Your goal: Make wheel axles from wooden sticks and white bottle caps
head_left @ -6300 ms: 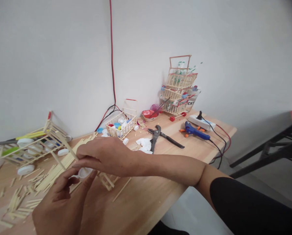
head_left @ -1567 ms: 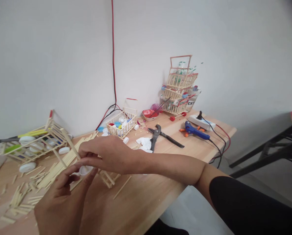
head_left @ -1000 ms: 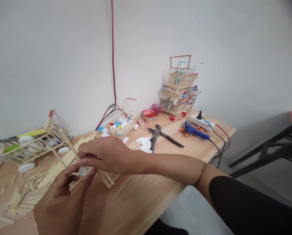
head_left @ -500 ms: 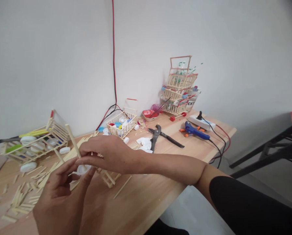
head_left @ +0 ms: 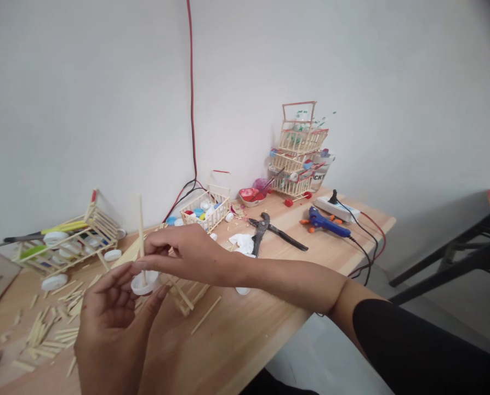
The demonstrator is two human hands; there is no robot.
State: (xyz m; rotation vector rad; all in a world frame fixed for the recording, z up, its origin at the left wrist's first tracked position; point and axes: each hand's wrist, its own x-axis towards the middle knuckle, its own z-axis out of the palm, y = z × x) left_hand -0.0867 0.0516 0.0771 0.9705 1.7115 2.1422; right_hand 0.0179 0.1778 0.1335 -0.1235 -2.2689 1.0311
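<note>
My left hand (head_left: 117, 312) grips a white bottle cap (head_left: 144, 283) by its rim, hollow side up. A wooden stick (head_left: 142, 227) stands upright in the cap, its lower end inside it. Thumb and fingers of my right hand (head_left: 183, 255) pinch the stick low down, just above the cap. Beneath my right wrist, partly hidden, lies a small wooden stick frame (head_left: 183, 299) on the table. One loose stick (head_left: 206, 315) rests to the right of that frame.
Cut stick pieces (head_left: 43, 334) litter the table's left. Stick carts holding caps (head_left: 70, 249) stand along the wall, with stacked carts (head_left: 296, 159) farther right. Pliers (head_left: 265, 233), a blue glue gun (head_left: 327, 222), a power strip (head_left: 336, 208) and a red paint dish (head_left: 251, 195) lie behind my arm.
The stick has gone from leaning to nearly upright in the cap. Both hands and the cap sit slightly farther right in view, and more of the cap shows.
</note>
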